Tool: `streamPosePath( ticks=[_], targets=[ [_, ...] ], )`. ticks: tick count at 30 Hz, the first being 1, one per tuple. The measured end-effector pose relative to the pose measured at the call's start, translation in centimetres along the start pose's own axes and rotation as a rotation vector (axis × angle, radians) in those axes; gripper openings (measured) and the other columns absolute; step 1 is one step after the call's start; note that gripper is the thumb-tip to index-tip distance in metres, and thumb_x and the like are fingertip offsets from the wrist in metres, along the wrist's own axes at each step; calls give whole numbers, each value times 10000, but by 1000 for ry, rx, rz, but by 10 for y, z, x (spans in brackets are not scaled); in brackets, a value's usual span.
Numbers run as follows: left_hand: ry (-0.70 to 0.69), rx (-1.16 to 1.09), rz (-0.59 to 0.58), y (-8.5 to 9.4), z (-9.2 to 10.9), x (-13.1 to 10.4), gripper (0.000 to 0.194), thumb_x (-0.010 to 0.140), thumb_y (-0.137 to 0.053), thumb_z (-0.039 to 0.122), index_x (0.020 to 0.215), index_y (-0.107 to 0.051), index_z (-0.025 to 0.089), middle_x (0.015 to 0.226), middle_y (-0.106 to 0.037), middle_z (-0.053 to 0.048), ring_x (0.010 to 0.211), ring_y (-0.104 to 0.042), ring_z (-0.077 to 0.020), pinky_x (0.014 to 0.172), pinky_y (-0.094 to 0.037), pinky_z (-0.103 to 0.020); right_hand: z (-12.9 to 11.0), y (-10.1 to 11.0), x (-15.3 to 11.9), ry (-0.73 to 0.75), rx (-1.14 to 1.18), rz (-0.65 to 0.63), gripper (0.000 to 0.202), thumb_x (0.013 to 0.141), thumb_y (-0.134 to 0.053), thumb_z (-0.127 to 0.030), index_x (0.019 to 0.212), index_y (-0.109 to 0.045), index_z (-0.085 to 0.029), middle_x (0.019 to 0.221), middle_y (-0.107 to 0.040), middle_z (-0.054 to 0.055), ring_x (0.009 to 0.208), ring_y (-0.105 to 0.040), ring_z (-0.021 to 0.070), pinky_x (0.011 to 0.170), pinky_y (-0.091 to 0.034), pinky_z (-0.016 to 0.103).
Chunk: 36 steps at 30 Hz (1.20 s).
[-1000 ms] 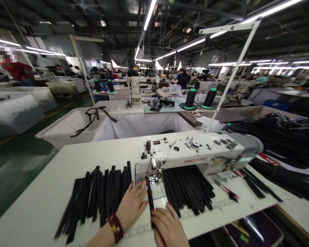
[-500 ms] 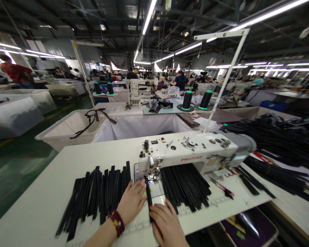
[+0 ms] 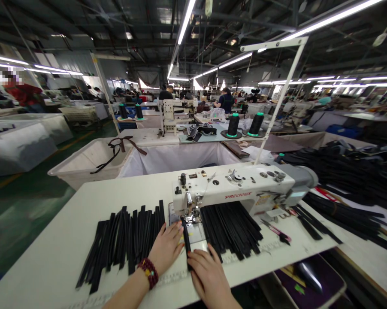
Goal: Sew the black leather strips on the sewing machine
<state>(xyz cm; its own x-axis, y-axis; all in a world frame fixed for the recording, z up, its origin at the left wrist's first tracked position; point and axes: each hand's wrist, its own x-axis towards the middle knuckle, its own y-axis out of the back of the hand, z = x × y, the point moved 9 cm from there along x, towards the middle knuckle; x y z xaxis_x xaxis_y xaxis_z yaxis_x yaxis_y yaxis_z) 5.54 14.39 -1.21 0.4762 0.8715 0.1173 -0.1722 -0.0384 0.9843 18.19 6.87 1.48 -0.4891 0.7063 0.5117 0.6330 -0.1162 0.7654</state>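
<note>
A white sewing machine [image 3: 235, 189] stands on the pale table [image 3: 65, 231]. One black strip [image 3: 186, 238] runs from beneath its presser foot toward me. My left hand [image 3: 167, 249], a dark red bead bracelet at the wrist, lies flat beside the strip near the needle, fingertips at its left edge. Nearer the table's front edge, my right hand [image 3: 209, 274] rests with fingers spread, its fingertips on the strip's near end. Many black strips [image 3: 125, 240] lie left of my left hand, and another bunch [image 3: 230, 227] lies under the machine arm.
Scissors with pink handles [image 3: 279, 231] lie right of the machine. Behind the table are a white cart [image 3: 80, 161] and black thread cones [image 3: 234, 125]. A large heap of black pieces [image 3: 357, 176] is at the right. Several people are in the background.
The view has shifted slightly. Both hands keep nearly the same places at the strip, with no clear movement relative to the machine.
</note>
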Motion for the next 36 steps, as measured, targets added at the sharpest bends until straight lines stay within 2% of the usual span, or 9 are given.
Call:
streamPosePath(
  ticks=[14,21,30,36],
  targets=[
    [18,1,52,-2,0,-2,428,942,-503,249,1360,-563,183,1477,-527,-132,1347,-490,-283,1134,-350,-543,0,-2,-1,-22,-10,-43,375,867,-533,-70,1189,-595,-254,1210,-686,20,1140,-598,217,1138,-314,487],
    [13,23,25,-2,0,-2,434,945,-491,260,1365,-561,171,1473,-533,-125,1334,-492,-288,1121,-364,-545,1,-2,-2,-38,12,-49,404,840,-532,-67,1204,-584,-236,1205,-661,40,1140,-588,220,1139,-309,488],
    [-15,17,76,-5,-2,-3,433,942,-494,260,1364,-558,187,1457,-550,-121,1313,-507,-287,1118,-370,-533,-1,1,0,0,-2,-5,348,870,-533,-104,1187,-589,-234,1177,-677,31,1110,-599,204,1147,-274,438],
    [-32,43,110,-5,-2,-5,421,951,-503,277,1362,-553,198,1456,-553,-101,1313,-502,-274,1113,-378,-512,-2,4,2,32,-50,37,311,895,-541,-123,1180,-597,-236,1158,-690,4,1086,-606,183,1173,-197,398]
  ],
)
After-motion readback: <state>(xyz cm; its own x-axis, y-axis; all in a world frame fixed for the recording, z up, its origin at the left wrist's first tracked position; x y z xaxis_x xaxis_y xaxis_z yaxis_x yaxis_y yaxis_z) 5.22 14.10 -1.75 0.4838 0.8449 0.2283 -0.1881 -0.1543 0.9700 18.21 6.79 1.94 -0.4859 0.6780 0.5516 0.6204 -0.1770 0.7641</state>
